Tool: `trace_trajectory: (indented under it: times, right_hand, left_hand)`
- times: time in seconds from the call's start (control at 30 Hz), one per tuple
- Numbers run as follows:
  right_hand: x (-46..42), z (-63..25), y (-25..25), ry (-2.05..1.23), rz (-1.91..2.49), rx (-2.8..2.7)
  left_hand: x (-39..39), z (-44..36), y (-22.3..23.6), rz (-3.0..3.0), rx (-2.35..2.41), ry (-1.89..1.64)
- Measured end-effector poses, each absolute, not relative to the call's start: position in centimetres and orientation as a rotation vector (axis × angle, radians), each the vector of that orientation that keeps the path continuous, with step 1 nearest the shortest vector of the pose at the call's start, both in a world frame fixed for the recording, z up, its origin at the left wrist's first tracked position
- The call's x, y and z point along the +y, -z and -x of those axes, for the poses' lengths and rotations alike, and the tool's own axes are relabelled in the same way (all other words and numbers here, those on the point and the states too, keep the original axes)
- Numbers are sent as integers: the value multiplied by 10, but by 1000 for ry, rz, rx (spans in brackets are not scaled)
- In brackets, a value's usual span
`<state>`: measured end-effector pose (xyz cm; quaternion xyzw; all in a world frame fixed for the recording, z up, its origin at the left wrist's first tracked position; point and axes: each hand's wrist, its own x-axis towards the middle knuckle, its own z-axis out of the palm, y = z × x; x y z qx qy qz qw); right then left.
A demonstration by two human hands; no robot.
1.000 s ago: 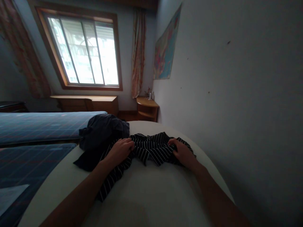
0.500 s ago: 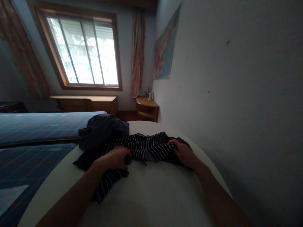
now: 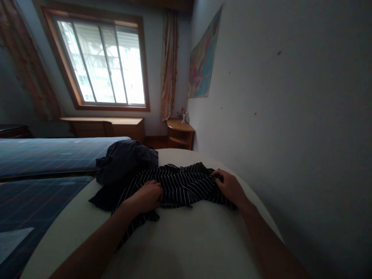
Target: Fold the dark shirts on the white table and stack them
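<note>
A black shirt with thin white stripes [image 3: 183, 184] lies spread and rumpled on a round pale table [image 3: 186, 240]. My left hand [image 3: 149, 195] is closed on the garment's left part, with the fingertips partly hidden in the cloth. At its right end, my right hand [image 3: 228, 186] pinches the fabric between thumb and fingers. One striped portion, likely a sleeve, hangs toward me beneath my left forearm. Behind my left hand sits a heap of dark cloth [image 3: 123, 161], touching the striped shirt.
Blue plaid mattresses [image 3: 58, 155] lie to the left, close to the table's edge. A white wall [image 3: 290, 135] rises close on the right. Beyond the table stand a wooden corner shelf [image 3: 181, 126] and a desk [image 3: 128, 122] under the window.
The shirt's near edge has been drawn toward me and lies flatter between my hands. My left hand has closed further on the cloth; my right hand has shifted slightly right.
</note>
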<state>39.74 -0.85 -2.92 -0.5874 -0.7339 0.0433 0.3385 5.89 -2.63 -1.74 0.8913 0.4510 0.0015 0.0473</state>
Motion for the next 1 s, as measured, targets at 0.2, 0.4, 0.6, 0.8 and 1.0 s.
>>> trace_trajectory:
  times: [0.2,0.4,0.6,0.8,1.0]
  right_hand:
    - [-13,-395,23,-42,1608,-1907]
    - [-33,-381,-5,-27,1678,-1938]
    - [-68,-356,-25,-544,1563,-2303]
    - [-90,-340,-31,-1460,1172,-2623]
    - [-86,-338,-29,-1405,1138,-2569]
  left_hand:
    - [-23,-56,10,-2664,1267,-261]
    - [-35,-57,-9,-2490,1213,-266]
    - [-48,-63,-17,-2218,1044,129]
    - [-49,-70,-12,-1845,885,236]
    - [-46,-71,-1,-2304,1106,-124]
